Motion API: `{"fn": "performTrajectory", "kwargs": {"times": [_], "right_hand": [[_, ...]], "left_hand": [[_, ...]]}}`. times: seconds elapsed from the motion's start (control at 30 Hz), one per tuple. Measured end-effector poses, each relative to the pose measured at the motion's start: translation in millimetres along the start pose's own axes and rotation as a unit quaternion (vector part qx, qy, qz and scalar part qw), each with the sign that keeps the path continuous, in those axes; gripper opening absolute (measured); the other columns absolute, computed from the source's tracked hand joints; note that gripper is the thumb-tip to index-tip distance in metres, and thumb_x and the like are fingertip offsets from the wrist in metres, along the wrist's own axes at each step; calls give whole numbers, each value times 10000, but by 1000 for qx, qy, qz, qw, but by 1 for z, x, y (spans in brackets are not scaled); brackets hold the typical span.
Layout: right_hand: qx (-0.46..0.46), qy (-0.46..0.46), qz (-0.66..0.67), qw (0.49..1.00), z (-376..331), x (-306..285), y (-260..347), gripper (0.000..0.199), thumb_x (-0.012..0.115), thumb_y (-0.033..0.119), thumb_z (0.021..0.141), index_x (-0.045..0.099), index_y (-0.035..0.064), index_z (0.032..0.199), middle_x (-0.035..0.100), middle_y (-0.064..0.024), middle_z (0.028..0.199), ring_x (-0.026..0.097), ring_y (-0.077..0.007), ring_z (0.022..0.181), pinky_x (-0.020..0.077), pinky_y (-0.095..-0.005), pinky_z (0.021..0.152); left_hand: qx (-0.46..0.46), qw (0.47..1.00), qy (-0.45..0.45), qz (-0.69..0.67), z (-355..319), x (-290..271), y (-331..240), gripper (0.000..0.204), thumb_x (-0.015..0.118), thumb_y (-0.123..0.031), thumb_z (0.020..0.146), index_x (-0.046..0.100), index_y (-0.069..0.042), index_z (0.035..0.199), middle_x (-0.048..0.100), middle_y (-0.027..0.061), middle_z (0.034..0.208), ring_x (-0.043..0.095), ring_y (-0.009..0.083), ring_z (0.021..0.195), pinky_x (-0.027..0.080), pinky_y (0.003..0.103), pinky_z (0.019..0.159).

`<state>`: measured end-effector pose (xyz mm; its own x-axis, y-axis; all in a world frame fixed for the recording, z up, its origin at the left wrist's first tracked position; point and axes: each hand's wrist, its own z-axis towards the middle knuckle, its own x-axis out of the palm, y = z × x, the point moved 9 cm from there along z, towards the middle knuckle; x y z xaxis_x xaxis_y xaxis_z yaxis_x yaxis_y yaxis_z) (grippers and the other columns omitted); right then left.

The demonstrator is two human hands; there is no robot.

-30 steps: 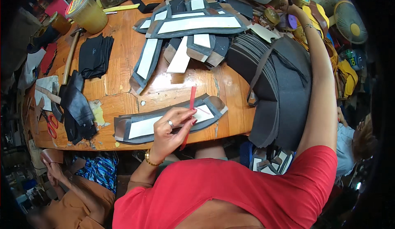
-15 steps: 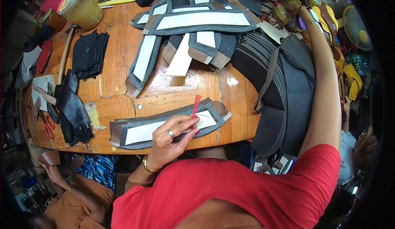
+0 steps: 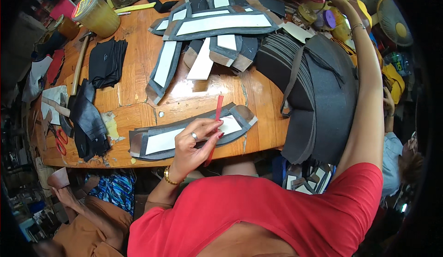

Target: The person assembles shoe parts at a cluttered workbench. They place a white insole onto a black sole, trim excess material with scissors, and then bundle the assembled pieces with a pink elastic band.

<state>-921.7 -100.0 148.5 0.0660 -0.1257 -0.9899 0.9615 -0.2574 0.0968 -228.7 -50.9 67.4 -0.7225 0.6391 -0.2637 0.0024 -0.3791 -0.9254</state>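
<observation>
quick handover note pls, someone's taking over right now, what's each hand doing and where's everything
Left hand: holds a thin red stick, its tip over the curved dark strip with a white centre at the near table edge.
Right hand: stretched to the far right clutter; grip not readable.
Done: more white-centred pieces lie piled at the far side.
Left: a stack of plain dark pieces sits on the right; black scraps, a hammer and a glue tub on the left.

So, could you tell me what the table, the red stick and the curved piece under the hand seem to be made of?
Table: glossy varnished wood, grain and joints visible. Red stick, in the left hand: probably smooth plastic. Curved piece: dark, matte leather-like or foam sheet with a white panel, possibly paper.
</observation>
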Motion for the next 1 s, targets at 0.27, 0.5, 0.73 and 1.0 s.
{"fn": "performTrajectory", "kwargs": {"times": [0.27, 0.5, 0.73, 1.0], "right_hand": [[27, -21, 19, 999, -26, -44, 11, 177, 656, 21, 784, 695, -29, 949, 702, -111, 852, 670, -203, 796, 535, -309, 715], [10, 2, -67, 998, -26, -8, 80, 173, 665, 28, 765, 650, -21, 931, 691, -125, 898, 671, -241, 860, 533, -352, 769], [12, -21, -14, 1000, -3, 44, 60, 226, 619, 95, 759, 664, 30, 970, 671, -203, 939, 650, -368, 858, 511, -422, 741], [-16, 12, -12, 1000, 22, 68, 48, 208, 620, 95, 761, 659, 31, 956, 669, -196, 927, 646, -359, 848, 507, -417, 734]], "left_hand": [[22, 1000, 0, -15, 0, 2, 4, 267, 695, 63, 804, 710, 0, 1063, 683, 114, 982, 664, 145, 832, 538, 239, 729], [21, 999, -2, -31, 0, 1, 1, 269, 694, 51, 809, 705, 4, 1074, 678, 113, 999, 668, 141, 844, 552, 243, 736], [45, 999, 2, 7, -2, 0, 0, 265, 708, 54, 799, 709, -4, 1057, 677, 126, 969, 683, 161, 824, 540, 247, 697], [33, 999, 9, 0, 0, 0, -2, 287, 719, 53, 789, 711, -6, 1069, 681, 132, 983, 674, 164, 813, 546, 250, 688]]}}
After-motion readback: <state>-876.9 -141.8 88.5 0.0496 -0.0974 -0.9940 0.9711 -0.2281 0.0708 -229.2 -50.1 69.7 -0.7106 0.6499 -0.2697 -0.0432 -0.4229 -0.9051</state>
